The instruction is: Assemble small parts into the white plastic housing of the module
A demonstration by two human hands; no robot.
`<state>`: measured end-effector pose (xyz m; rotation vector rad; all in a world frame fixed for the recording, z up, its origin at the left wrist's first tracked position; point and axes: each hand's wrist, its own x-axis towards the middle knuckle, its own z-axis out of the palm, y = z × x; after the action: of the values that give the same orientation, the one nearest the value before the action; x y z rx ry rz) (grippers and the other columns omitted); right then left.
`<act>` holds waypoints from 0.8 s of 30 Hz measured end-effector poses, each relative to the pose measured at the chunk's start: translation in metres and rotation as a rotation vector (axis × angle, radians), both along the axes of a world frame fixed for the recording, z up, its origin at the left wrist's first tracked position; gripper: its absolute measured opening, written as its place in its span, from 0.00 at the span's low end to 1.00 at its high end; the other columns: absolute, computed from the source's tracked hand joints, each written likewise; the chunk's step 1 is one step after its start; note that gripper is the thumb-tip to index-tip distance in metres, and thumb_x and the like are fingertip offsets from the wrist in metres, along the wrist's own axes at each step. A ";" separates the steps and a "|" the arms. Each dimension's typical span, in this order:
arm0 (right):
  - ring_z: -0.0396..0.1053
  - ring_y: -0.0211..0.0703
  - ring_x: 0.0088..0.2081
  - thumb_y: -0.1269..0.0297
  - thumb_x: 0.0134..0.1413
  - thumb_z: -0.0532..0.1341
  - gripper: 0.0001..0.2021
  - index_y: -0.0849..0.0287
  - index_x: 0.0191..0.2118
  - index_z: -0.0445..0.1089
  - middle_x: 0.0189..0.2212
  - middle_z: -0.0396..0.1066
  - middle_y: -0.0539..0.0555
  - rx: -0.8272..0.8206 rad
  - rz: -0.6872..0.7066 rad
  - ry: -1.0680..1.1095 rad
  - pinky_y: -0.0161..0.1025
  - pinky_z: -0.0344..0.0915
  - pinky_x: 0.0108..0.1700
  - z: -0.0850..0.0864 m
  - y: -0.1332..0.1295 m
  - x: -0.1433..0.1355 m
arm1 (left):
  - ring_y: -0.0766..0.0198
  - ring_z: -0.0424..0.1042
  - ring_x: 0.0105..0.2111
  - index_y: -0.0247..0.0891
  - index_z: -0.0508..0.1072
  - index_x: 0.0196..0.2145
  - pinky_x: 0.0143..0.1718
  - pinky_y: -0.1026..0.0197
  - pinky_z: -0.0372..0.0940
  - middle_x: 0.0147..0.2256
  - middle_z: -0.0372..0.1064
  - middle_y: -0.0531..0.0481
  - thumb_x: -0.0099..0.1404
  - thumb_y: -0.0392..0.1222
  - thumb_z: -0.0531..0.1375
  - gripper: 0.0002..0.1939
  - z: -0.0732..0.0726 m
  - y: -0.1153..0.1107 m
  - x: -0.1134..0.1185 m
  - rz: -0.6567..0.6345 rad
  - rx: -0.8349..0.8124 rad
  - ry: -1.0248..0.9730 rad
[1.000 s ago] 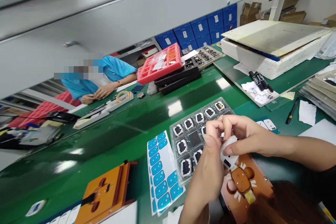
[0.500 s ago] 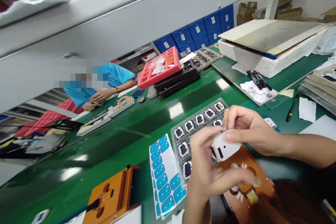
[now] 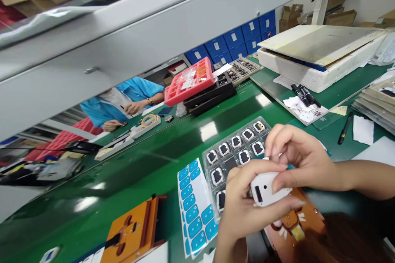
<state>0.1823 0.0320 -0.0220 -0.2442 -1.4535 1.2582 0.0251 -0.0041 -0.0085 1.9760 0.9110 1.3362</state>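
A small white plastic casing (image 3: 268, 192) with a dark slot and a round hole is held between both hands above an orange fixture (image 3: 304, 224). My left hand (image 3: 239, 203) is closed around it, thumb along its lower edge and index finger over the top. My right hand (image 3: 300, 156) pinches its right side, thumb pressed on the white face. A bit of blue shows at the casing's edge by the right fingers; what those fingertips touch is hidden. Behind the hands lies a clear tray (image 3: 228, 150) of white-framed parts. Beside it is a sheet of blue stickers (image 3: 197, 197).
A second orange fixture (image 3: 131, 230) stands at the front left. Black markers (image 3: 300, 95) and a foam box (image 3: 321, 65) are at the right. A red tray (image 3: 189, 82) sits on black trays further back. A co-worker's hands (image 3: 134, 107) are across the bench, under a grey beam (image 3: 154, 33).
My left thumb has come down onto the casing's lower edge from a raised position. The right thumb has shifted over the casing's face. The view has tilted slightly.
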 end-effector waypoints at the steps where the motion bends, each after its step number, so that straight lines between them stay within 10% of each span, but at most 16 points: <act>1: 0.66 0.30 0.31 0.70 0.51 0.72 0.16 0.57 0.40 0.66 0.39 0.62 0.50 0.092 -0.052 -0.025 0.24 0.68 0.26 0.001 0.001 0.002 | 0.70 0.69 0.21 0.40 0.77 0.38 0.20 0.68 0.58 0.28 0.76 0.54 0.52 0.50 0.73 0.18 0.001 0.000 0.000 -0.022 -0.034 -0.024; 7: 0.68 0.37 0.35 0.55 0.61 0.66 0.13 0.58 0.41 0.66 0.38 0.65 0.53 0.634 -0.326 -0.277 0.32 0.72 0.32 0.013 0.005 0.018 | 0.72 0.65 0.19 0.38 0.74 0.37 0.20 0.71 0.59 0.25 0.73 0.54 0.51 0.43 0.73 0.17 0.000 -0.003 0.000 -0.160 -0.217 -0.213; 14: 0.62 0.44 0.44 0.65 0.71 0.49 0.15 0.59 0.35 0.69 0.40 0.60 0.55 0.897 -0.477 -0.295 0.44 0.68 0.46 0.021 0.001 0.016 | 0.73 0.59 0.18 0.37 0.75 0.34 0.19 0.72 0.55 0.21 0.66 0.56 0.51 0.42 0.73 0.15 0.001 -0.002 0.002 -0.211 -0.292 -0.162; 24: 0.59 0.43 0.48 0.68 0.68 0.53 0.09 0.58 0.38 0.70 0.45 0.61 0.56 0.973 -0.319 -0.445 0.46 0.60 0.54 0.026 0.009 0.022 | 0.70 0.66 0.20 0.36 0.74 0.34 0.21 0.70 0.60 0.22 0.70 0.55 0.49 0.37 0.73 0.16 0.001 -0.001 0.001 -0.295 -0.437 -0.114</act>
<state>0.2043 0.0414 0.0037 -0.0809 -2.1364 0.1481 0.0261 -0.0052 -0.0077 1.6046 0.7470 0.9749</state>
